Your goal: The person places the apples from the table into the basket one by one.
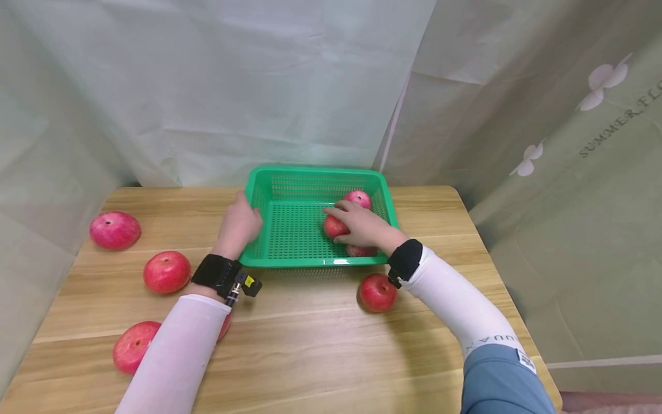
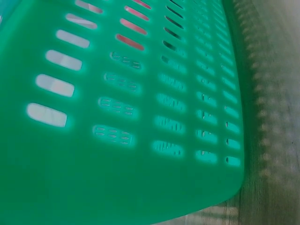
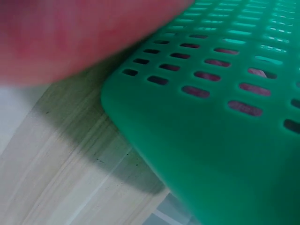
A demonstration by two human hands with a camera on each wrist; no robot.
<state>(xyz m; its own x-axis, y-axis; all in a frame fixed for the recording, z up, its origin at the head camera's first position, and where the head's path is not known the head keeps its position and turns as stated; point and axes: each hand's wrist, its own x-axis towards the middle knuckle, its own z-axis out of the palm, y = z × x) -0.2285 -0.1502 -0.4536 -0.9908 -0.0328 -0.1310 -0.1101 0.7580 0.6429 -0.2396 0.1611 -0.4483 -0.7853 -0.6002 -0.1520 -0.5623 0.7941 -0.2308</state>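
Note:
A green slotted plastic basket [image 1: 295, 230] stands on the wooden table. My left hand [image 1: 240, 224] grips its left rim, with the fingers curled at the edge. Reaching over the right side, my right hand [image 1: 364, 223] holds a red apple [image 1: 335, 227] inside the basket, fingers and thumb around it. Another apple [image 1: 358, 199] lies behind that hand, and a third apple [image 1: 362, 250] is partly hidden beneath it. The left wrist view is filled by the basket's slotted wall [image 2: 122, 178]; the right wrist view also shows the basket's wall [image 3: 187, 131].
On the table [image 1: 310, 356], an apple [image 1: 377, 292] sits just in front of the basket, below my right wrist. Several more lie at the left, including one apple [image 1: 115, 230] near the edge and one apple [image 1: 166, 272] beside my left wrist. A pale curtain [image 1: 233, 86] hangs behind.

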